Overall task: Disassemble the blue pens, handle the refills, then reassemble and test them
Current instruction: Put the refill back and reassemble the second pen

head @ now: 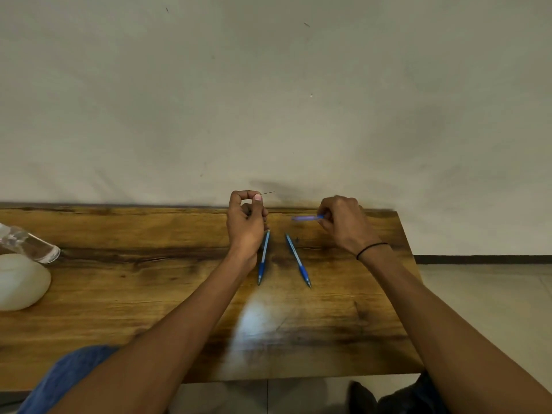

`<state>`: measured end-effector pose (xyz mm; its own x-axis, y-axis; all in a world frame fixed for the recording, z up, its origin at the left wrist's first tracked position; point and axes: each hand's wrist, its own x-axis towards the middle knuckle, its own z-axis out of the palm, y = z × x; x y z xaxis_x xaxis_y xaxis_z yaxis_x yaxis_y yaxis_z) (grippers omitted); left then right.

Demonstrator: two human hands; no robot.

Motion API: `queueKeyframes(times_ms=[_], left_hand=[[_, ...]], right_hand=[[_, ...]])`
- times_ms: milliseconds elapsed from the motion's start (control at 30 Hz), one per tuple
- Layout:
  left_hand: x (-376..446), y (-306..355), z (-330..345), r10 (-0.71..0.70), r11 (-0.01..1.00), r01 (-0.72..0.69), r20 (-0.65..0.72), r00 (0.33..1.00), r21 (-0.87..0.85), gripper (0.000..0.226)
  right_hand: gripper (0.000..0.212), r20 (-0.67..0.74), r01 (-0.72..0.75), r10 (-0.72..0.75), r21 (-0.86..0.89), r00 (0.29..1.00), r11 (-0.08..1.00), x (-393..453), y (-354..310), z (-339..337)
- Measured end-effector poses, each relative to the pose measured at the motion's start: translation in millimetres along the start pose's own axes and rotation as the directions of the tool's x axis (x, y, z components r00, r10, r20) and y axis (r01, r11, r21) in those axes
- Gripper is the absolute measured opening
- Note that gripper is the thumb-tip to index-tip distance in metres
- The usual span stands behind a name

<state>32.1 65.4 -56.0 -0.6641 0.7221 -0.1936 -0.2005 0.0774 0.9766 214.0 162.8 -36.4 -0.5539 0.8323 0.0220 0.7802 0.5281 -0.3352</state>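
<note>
1. Head view, my left hand (245,218): raised over the far side of the table (149,294), fingers curled, thumb and forefinger pinching a thin refill (268,193) whose tip sticks out to the right.
2. My right hand (343,224): fingers curled round a blue pen barrel (307,218), which points left and looks blurred; a black band (372,249) sits on the wrist.
3. Left blue pen (263,256): lying on the wood just beside my left wrist, tip toward me.
4. Right blue pen (298,260): lying near the first, apart from it, tip toward me, angled outward.
5. Table's left edge: a clear bottle (30,243) lying above a white rounded object (21,282).
</note>
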Motion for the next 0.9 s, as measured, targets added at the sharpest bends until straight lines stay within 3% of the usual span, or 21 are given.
queueKeyframes(times_ms=[167, 400, 467, 533, 567, 633, 700, 800, 900], left_hand=[[0.1, -1.2, -0.1, -0.023, 1.0, 0.023, 0.021, 1.0, 0.014, 0.006], [1.1, -3.9, -1.4, -0.049, 0.998, 0.046, 0.063, 0.997, 0.044, 0.007], [1.0, -3.8, -2.9, -0.057, 0.998, 0.054, 0.074, 0.996, 0.043, 0.008], [0.0, -3.6, -1.9, -0.071, 0.997, 0.07, 0.087, 0.994, 0.022, 0.009], [-1.0, -3.4, -0.9, -0.088, 0.996, 0.088, 0.094, 0.992, 0.006, 0.009], [-3.0, -2.9, 1.1, -0.132, 0.99, 0.136, 0.109, 0.985, -0.032, 0.007], [-5.9, -3.0, 2.4, -0.162, 0.983, 0.172, 0.134, 0.978, -0.067, 0.007], [-8.7, -2.5, 3.8, -0.171, 0.976, 0.189, 0.157, 0.973, -0.106, 0.008], [-9.3, -1.6, 4.7, -0.185, 0.973, 0.204, 0.156, 0.97, -0.113, 0.007]], right_hand=[[0.006, 0.111, -0.141, 0.153, -0.111, 0.982, 0.984, -0.8, 6.4, 20.2], [0.018, 0.172, -0.152, 0.174, -0.135, 0.97, 0.979, -0.4, 5.1, 28.4], [0.017, 0.128, -0.166, 0.172, -0.053, 0.977, 0.985, 3.0, 2.1, 25.8], [0.009, 0.07, -0.194, 0.183, 0.216, 0.981, 0.957, 5.9, -5.9, 23.3], [0.008, 0.077, -0.228, 0.216, 0.417, 0.973, 0.88, 6.5, -13.3, 21.8], [0.011, 0.154, -0.284, 0.263, 0.76, 0.952, 0.584, 5.0, -30.4, 20.5], [0.015, 0.189, -0.271, 0.254, 0.9, 0.949, 0.342, 3.3, -43.6, 21.5], [0.018, 0.177, -0.218, 0.22, 0.959, 0.959, 0.182, 3.2, -55.2, 22.9], [0.013, 0.143, -0.175, 0.218, 0.975, 0.965, 0.138, 4.3, -59.1, 22.5]])
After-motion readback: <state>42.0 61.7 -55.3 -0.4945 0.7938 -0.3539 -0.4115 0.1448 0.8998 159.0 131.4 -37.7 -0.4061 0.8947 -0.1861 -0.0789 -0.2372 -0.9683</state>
